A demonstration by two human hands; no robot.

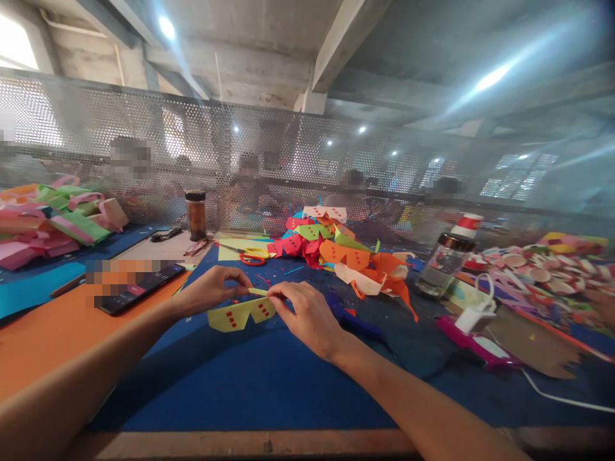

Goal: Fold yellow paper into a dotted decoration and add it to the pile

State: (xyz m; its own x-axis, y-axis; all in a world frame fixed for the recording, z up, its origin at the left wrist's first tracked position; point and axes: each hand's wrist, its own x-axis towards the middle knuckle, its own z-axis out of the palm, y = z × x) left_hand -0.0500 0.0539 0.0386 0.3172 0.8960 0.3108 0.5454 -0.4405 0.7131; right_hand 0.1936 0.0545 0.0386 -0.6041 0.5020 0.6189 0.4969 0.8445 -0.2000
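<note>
A pale yellow paper mask point(234, 316) with a notch in its lower edge and red square spots hangs over the blue table cover. My right hand point(307, 317) pinches it at its upper right corner. My left hand point(218, 288) is closed at the fingertips on one end of a narrow yellow paper strip point(258, 292), which runs above the mask toward my right fingers. Whether strip and mask are one piece, I cannot tell. Behind my right hand lies a heap of similar paper masks point(336, 246) in orange, red, green and white. A blue glue gun point(358, 320) seems to lie beyond my right wrist.
Orange-handled scissors point(254, 256) lie near the heap. On the left are a phone point(141, 289) on orange paper, a dark jar point(196, 216) and folded paper pieces point(62, 218). To the right stand a glass bottle point(444, 266), a magenta power strip point(475, 342) and paper rings point(519, 269).
</note>
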